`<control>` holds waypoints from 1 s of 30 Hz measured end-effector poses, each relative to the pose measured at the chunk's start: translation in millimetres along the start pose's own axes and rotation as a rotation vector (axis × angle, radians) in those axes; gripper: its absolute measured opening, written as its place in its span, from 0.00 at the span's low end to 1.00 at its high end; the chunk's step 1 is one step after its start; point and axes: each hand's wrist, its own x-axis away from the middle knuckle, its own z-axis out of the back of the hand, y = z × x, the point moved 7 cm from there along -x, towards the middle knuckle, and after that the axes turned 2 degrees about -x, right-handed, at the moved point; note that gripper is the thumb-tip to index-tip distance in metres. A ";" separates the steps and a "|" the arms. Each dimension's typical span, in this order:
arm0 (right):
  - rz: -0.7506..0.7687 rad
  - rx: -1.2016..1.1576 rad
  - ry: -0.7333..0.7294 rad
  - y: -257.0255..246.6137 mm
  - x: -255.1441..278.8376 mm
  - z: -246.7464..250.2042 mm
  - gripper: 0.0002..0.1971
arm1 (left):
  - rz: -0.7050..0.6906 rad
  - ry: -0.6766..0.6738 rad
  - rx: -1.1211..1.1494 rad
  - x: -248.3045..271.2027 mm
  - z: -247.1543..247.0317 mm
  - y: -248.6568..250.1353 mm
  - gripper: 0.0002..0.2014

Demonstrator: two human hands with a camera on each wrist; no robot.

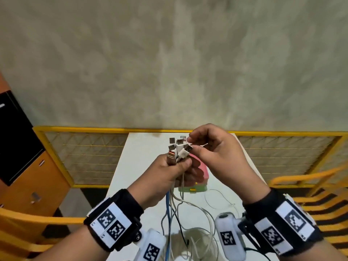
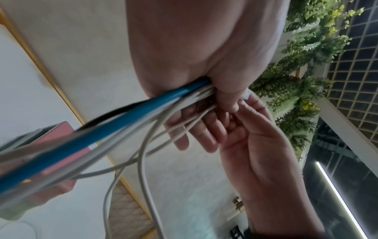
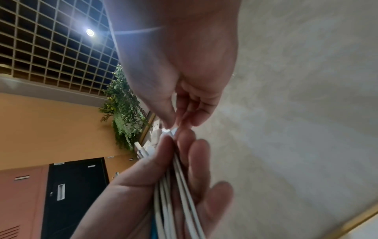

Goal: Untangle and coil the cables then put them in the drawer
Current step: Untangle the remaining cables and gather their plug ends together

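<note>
soft, even indoor light; wrist views motion-blurred, perhaps flared by the ceiling lamp (image 3: 90, 32).

A narrow white worktop (image 1: 143, 166) runs away from the person toward a yellow-framed mesh railing (image 1: 84, 153). On it stands a small drawer box (image 1: 195, 182) with a pink top and a green base, its yellow handle facing the person. Nearer the person, loose white cables (image 1: 203, 240) lie in loops on the worktop beside a blue cable (image 1: 168, 223) and a black cable (image 1: 181, 232), and a thin wire (image 1: 216, 198) curls just right of the box.
</note>
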 end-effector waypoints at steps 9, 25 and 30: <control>-0.963 -0.317 -0.266 110.4 115.3 -44.4 0.27 | -0.059 0.137 0.112 -0.9 22.2 -0.9 0.13; -1.098 -1.105 0.433 161.1 72.0 -39.0 0.18 | 0.149 0.060 0.010 45.3 44.7 -40.9 0.12; -1.051 -1.102 0.638 174.3 64.8 17.6 0.18 | 0.370 0.195 -0.015 101.1 120.3 -68.5 0.15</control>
